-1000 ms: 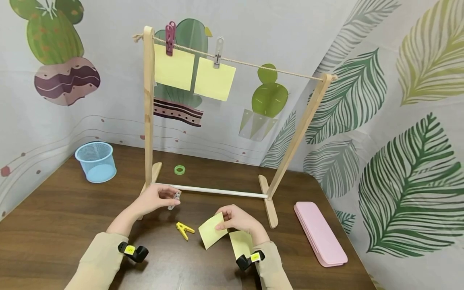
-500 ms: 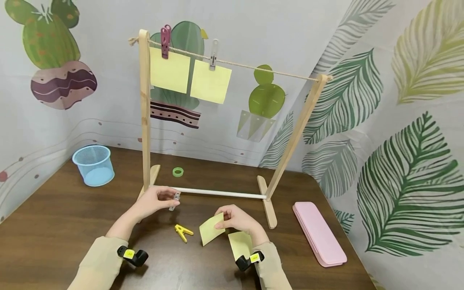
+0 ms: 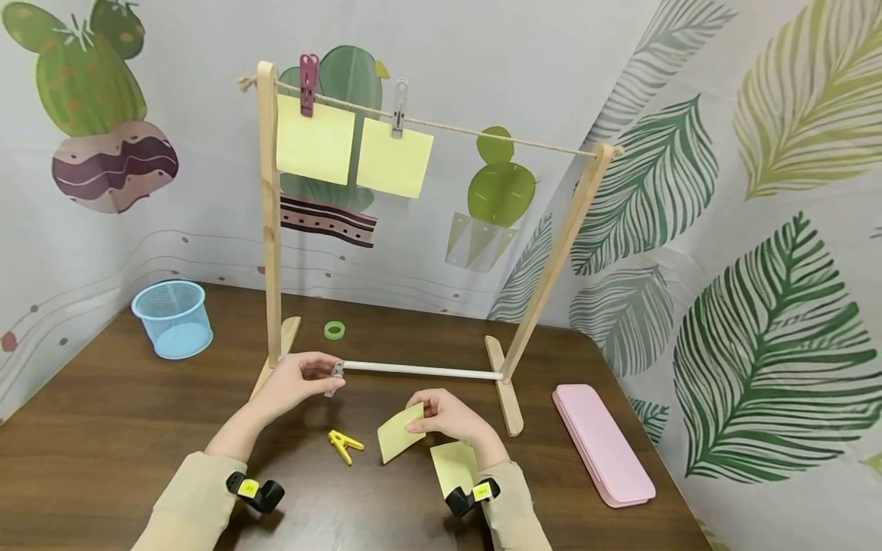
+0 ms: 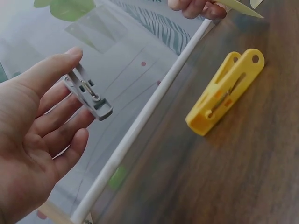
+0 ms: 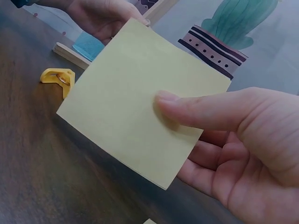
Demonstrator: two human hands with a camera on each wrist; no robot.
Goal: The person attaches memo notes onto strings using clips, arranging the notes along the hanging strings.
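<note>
My left hand (image 3: 303, 380) pinches a grey clothespin (image 4: 88, 93) between thumb and fingers, over the table near the rack's left foot. In my right hand (image 3: 444, 417) is a yellow sticky note (image 5: 126, 98), thumb on its face and fingers behind. Between the hands, a yellow clothespin (image 3: 344, 445) lies on the table. A second yellow note (image 3: 455, 465) lies below my right hand, partly hidden by the wrist camera. On the rope (image 3: 468, 128) of the wooden rack, a dark red clothespin (image 3: 308, 86) and a clear grey clothespin (image 3: 400, 107) each hold up a yellow note.
Behind my left hand runs the rack's white bar (image 3: 427, 370). A green tape roll (image 3: 328, 330) lies beyond it. To the far left stands a blue mesh basket (image 3: 175, 338). A pink case (image 3: 602, 444) lies at the right, and a printed cloth hangs behind.
The head view has shifted slightly, so the rack and hanging notes appear lower and further left. Both hands keep their holds, nearly in place.
</note>
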